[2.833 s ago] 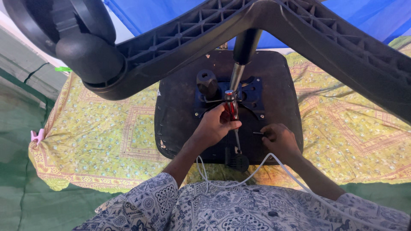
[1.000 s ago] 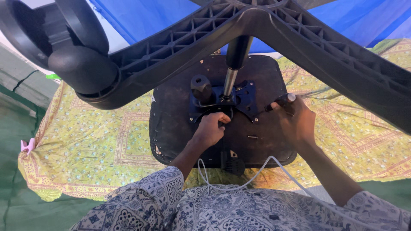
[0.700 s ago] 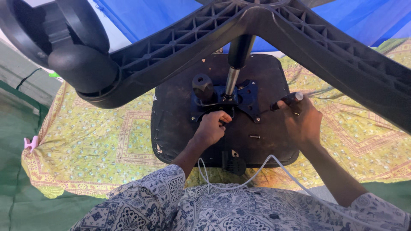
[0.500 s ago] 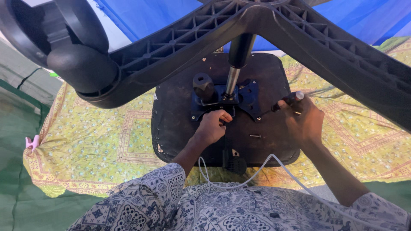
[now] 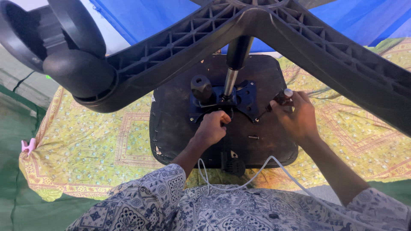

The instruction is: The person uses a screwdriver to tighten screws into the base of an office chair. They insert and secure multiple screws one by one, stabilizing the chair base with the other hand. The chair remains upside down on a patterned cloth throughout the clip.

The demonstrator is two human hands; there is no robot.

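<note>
1. Curled into a loose fist, left hand [image 5: 210, 128] resting against the dark blue metal mounting plate [image 5: 246, 96] at the centre of the overturned seat; fingers [image 5: 222, 119] pressed together at the plate's lower edge, whatever lies inside them not discernible.
2. Closed around the dark handle of a screwdriver with a silvery cap [image 5: 277, 99], right hand [image 5: 297, 117]; shaft angled down and left, tip meeting the plate's right-hand corner.
3. Lying loose on the seat just below the right hand, a small silvery screw [image 5: 253, 137].
4. Turned upside down beneath both hands, the black, scuffed underside of an office chair seat [image 5: 175, 124], resting flat on the cloth.
5. Rising from the plate's middle, a shiny steel gas-lift column with a black sleeve [image 5: 233, 64], ending in the black ribbed plastic star base [image 5: 299, 38] spread across the top of the view.
6. Beside the column on the left, a stubby black adjustment knob [image 5: 201, 87].
7. At upper left, on one arm of the base, a black twin-wheel caster [image 5: 55, 47].
8. Under the seat, a yellow-green patterned cloth [image 5: 85, 141] spread over a green floor covering [image 5: 17, 132], with a blue tarpaulin [image 5: 145, 17] behind.
9. Near the cloth's left edge, a small pink clip [image 5: 28, 146].
10. Nearest the camera, blue-and-white patterned sleeves [image 5: 150, 196] and a thin white cable [image 5: 257, 175] looping across the lap.
</note>
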